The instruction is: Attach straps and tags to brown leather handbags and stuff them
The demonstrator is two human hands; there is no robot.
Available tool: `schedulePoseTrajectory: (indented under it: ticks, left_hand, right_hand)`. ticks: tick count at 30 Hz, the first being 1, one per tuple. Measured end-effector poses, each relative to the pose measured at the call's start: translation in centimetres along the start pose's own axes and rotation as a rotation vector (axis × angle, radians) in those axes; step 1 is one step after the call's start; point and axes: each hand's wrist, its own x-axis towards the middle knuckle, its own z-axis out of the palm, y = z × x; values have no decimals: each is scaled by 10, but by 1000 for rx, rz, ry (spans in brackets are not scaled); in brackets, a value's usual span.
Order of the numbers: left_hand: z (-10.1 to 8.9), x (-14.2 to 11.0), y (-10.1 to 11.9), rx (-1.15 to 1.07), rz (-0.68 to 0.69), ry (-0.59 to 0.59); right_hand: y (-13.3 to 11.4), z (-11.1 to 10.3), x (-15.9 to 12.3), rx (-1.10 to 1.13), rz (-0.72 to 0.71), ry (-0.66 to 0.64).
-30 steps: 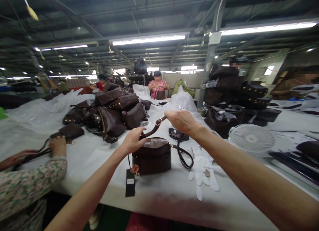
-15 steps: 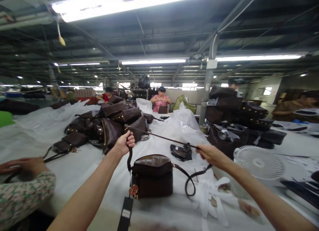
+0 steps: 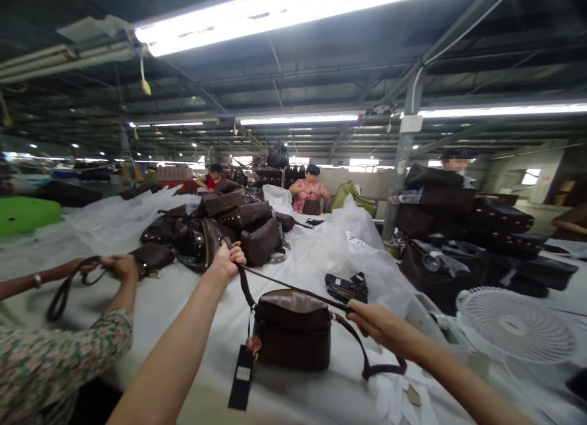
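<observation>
A small dark brown handbag (image 3: 293,339) stands upright on the white-covered table in front of me, its top gaping. Its long strap (image 3: 293,284) is stretched between my two hands above the bag. My left hand (image 3: 227,260) is closed round the strap at the upper left. To the right, my right hand (image 3: 373,321) pinches the strap's other stretch, and the rest loops down to the table beside the bag. A black hang tag (image 3: 240,376) and a reddish round charm (image 3: 253,344) dangle at the bag's left side.
Brown bags (image 3: 220,223) are heaped behind my left hand. A co-worker's hands (image 3: 107,266) hold a strap at the left. Clear plastic sheeting (image 3: 353,235), black tags (image 3: 346,287), a white fan (image 3: 516,324), white gloves (image 3: 408,394) and more stacked bags (image 3: 440,217) lie around.
My hands are closer together, the right one having come lower and inward along the strap. The view has turned slightly left. The co-worker's hands at the left have risen with a strap.
</observation>
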Motion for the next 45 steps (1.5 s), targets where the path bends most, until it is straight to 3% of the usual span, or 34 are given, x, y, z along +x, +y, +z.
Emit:
schedulePoseTrajectory:
  ticks: [2, 5, 10, 12, 16, 18, 20, 23, 27, 31, 34, 38, 40, 43, 45]
  left_hand:
    - [4, -3, -1, 88, -41, -17]
    - [32, -12, -19, 225, -135, -122]
    - [78, -29, -61, 680, -96, -441]
    - [81, -33, -69, 827, -66, -505]
    - [67, -36, -68, 964, -71, -454]
    - [58, -36, -63, 926, -105, -425]
    - [50, -35, -59, 746, -120, -382]
    - [44, -31, -60, 429, -18, -240]
    - [47, -28, -83, 226, 76, -73]
    - [59, -28, -117, 209, 45, -166]
    - [64, -27, -125, 230, 135, -202]
    - [60, -24, -110, 244, 191, -141]
    - [57, -25, -99, 275, 114, -173]
    - [59, -30, -89, 404, -29, -326]
    - [66, -32, -88, 533, -80, -460]
  right_hand:
    - [2, -11, 5, -63, -1, 29]
    - [-22, -32, 27, -240, 4, 112]
    - [-76, -63, 71, -392, 71, 237]
    - [-85, -70, 81, -399, 64, 242]
    - [-76, -73, 84, -427, 118, 289]
    - [-61, -69, 80, -412, 150, 301]
    - [-43, -62, 75, -320, 131, 299]
    - [-23, -49, 66, -76, 65, 265]
    - [-31, -29, 63, -61, 147, 364]
    - [-70, -10, 78, -219, 95, 344]
    - [-89, 1, 89, -252, 43, 283]
    - [-80, -1, 84, -122, -30, 228]
    - [-66, -12, 78, -47, 42, 322]
    - [-53, -32, 76, 176, 135, 504]
    - [-54, -42, 83, 345, 89, 441]
